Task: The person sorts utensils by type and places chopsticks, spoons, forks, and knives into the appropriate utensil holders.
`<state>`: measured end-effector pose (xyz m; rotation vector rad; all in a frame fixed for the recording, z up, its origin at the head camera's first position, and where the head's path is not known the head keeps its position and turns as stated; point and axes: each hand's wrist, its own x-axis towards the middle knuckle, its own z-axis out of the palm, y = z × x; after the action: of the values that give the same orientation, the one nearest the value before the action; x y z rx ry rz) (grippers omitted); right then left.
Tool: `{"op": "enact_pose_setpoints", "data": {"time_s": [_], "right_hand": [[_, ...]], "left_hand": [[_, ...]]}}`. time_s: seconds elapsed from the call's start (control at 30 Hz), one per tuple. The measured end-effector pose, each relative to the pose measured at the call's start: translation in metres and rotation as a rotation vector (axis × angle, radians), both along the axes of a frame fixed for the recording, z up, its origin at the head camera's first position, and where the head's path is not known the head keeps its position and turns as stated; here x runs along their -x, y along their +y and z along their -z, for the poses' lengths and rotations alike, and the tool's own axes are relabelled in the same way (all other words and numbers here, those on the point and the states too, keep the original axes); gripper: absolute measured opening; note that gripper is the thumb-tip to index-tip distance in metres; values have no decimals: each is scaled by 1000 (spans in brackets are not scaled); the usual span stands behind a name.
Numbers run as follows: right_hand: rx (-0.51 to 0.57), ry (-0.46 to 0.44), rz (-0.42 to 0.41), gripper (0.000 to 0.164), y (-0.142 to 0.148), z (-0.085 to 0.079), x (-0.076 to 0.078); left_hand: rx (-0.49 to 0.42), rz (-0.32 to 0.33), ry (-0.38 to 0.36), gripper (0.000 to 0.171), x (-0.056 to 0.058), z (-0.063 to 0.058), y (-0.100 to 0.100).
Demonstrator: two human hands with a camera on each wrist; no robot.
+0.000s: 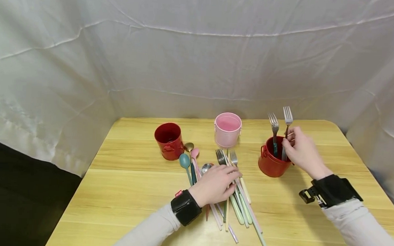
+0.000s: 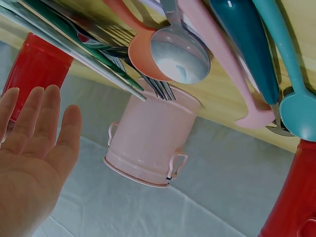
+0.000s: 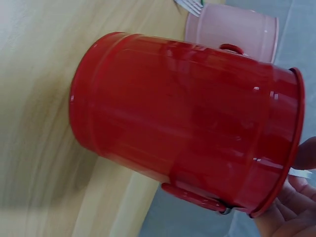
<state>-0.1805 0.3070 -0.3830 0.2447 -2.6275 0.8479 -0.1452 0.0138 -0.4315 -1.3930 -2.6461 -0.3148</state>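
Observation:
My right hand (image 1: 303, 152) pinches a fork (image 1: 287, 117), tines up, its lower handle reaching down into the right red bucket (image 1: 273, 165). Another fork (image 1: 274, 126) with a teal handle stands in that bucket. In the right wrist view the bucket wall hides most of the hand. Over the cutlery pile is my left hand (image 1: 216, 183), its fingers extended and holding nothing in the left wrist view. Around it lie a teal spoon (image 1: 184, 161), a pink spoon (image 1: 195, 153), a silver spoon (image 2: 180, 54), forks (image 1: 233, 158) and several chopsticks (image 1: 256, 226).
A second red bucket (image 1: 171, 151) stands left of the pile. Behind the pile is a pink bucket (image 1: 227, 136) with small side handles. The wooden table (image 1: 123, 192) has a pale hanging cloth (image 1: 192, 65) behind it.

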Motion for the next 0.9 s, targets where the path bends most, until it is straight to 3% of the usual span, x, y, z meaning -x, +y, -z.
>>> {"op": "enact_pose_setpoints", "data": {"time_s": [0.27,0.53,0.9], "right_hand": [[13,49,101,24,-1,2,-3],[42,84,82,15,-10,-2,-18],[281,-94,-136,14,-45,-3,-48]], "left_hand": [[-8,-9,-24,37,-1,6,-10],[-10,-117,8,33,-4,4,-24],[-129,-285,22,16,-7,1,-48]]}}
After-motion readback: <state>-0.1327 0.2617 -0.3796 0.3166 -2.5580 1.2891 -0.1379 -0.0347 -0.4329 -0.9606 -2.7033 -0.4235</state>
